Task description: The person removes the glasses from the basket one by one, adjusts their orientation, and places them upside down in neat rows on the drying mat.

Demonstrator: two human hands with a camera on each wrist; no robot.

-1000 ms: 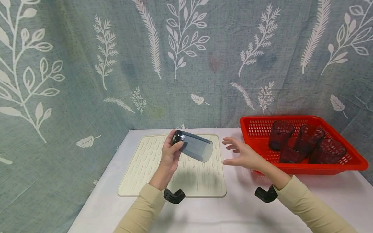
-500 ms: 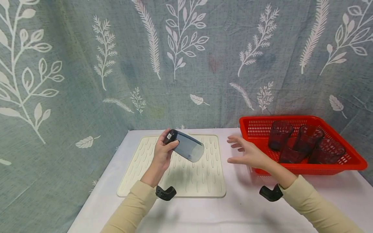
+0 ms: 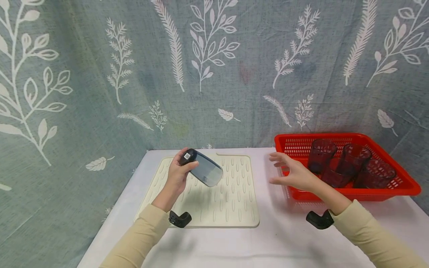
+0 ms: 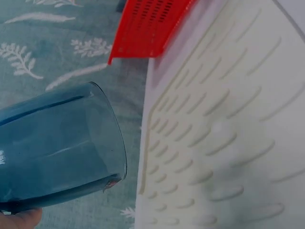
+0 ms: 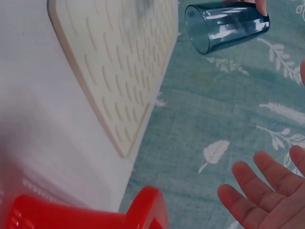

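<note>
A dark-tinted drinking glass [image 3: 207,169] is tilted over the mat, its rim toward the lower right in the head view. My left hand [image 3: 177,174] grips it round its dark base end. In the left wrist view the glass [image 4: 62,143] looks blue and clear, with one fingertip showing under it. My right hand [image 3: 295,174] holds nothing, its fingers spread and thumb apart, beside the red basket. The right wrist view shows the fingers of that hand [image 5: 271,195] and, farther off, the glass [image 5: 228,26].
A cream ribbed drying mat [image 3: 231,208] lies on the white-covered table [image 3: 264,245]. At the right stands a red plastic basket [image 3: 355,193] holding several dark glasses [image 3: 321,152]. A patterned cloth [image 3: 214,104] hangs behind the table.
My left hand has moved left with the glass, which now tilts more steeply, rim down. My right hand has shifted right, toward the basket, still holding nothing.
</note>
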